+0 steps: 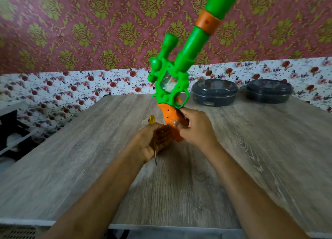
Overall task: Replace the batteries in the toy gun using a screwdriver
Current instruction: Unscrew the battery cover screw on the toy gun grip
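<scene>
A person holds a green toy gun point(172, 80) upright above a wood-grain table point(251, 149), barrel slanting up and out of the top of the frame. The right hand point(195, 127) is wrapped round the gun's orange grip point(168, 116). The left hand point(152, 140), just beside the butt, is curled round a yellow-handled screwdriver point(155, 152), with the handle poking out above the fist and the tip aimed back toward the person. The step in hand appears to be finding and opening the battery cover, probably in the grip (no screw or cover can be made out through the motion blur). To do it well, the tool likely has to be turned in the hand so its tip faces the gun. The long barrel would be better rested on the table than left waving in the air, and the tip should sit square in the screw head before any turn. Any freed screw is best set somewhere it cannot roll. Two dark lidded containers point(214, 92) stand at the far edge by the floral wall covering. No brand, label or writing can be read anywhere, and no batteries are in view.
</scene>
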Demonstrator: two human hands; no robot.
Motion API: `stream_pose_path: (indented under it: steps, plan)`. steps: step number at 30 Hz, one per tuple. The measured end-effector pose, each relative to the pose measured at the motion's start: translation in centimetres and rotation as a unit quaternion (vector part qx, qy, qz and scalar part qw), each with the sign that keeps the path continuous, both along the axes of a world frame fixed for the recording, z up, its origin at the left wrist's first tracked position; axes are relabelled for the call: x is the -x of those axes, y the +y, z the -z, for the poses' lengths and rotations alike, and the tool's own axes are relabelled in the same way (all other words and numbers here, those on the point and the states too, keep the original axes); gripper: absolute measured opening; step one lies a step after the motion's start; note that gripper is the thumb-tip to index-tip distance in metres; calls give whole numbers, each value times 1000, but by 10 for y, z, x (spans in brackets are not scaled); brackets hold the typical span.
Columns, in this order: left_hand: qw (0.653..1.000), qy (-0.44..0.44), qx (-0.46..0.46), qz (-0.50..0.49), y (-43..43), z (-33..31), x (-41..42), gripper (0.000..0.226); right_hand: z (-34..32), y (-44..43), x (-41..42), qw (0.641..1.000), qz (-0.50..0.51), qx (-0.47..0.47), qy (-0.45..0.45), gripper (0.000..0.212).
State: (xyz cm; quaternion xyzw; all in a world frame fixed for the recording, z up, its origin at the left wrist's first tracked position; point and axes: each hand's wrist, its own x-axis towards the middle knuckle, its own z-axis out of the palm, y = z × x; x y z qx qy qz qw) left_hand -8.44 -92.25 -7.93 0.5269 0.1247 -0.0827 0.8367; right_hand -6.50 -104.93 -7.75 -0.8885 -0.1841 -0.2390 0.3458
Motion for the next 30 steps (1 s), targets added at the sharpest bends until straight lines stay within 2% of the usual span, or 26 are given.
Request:
stream_pose_path:
  steps: [2, 5, 11, 16, 20, 25, 27, 30]
  plan:
    - [1000, 3, 0, 17, 0, -2, 2, 25, -4, 4, 9, 991, 33, 123, -31, 34]
    - [1000, -10, 7, 20, 0, -3, 5, 26, -10, 10, 21, 975, 27, 207, -80, 30]
    - [995, -15, 94, -13, 0, -4, 8, 30, -7, 18, 22, 949, 5, 274, -158, 48]
    - [997, -25, 64, -16, 2, 1, 3, 27, -5, 18, 18, 946, 11, 281, -161, 50]
    - [1000, -29, 9, -3, 5, 8, -6, 22, -8, 16, 20, 959, 19, 256, -124, 45]
    - [985, -72, -154, -24, 14, 16, -16, 24, -8, 9, 17, 982, 37, 175, -58, 28]
    - [970, -83, -229, -17, 19, 18, -18, 27, -4, 6, 10, 992, 47, 112, -22, 30]
    - [937, -103, -333, -24, 32, 22, -23, 34, 2, 4, 0, 999, 32, -12, 35, 46]
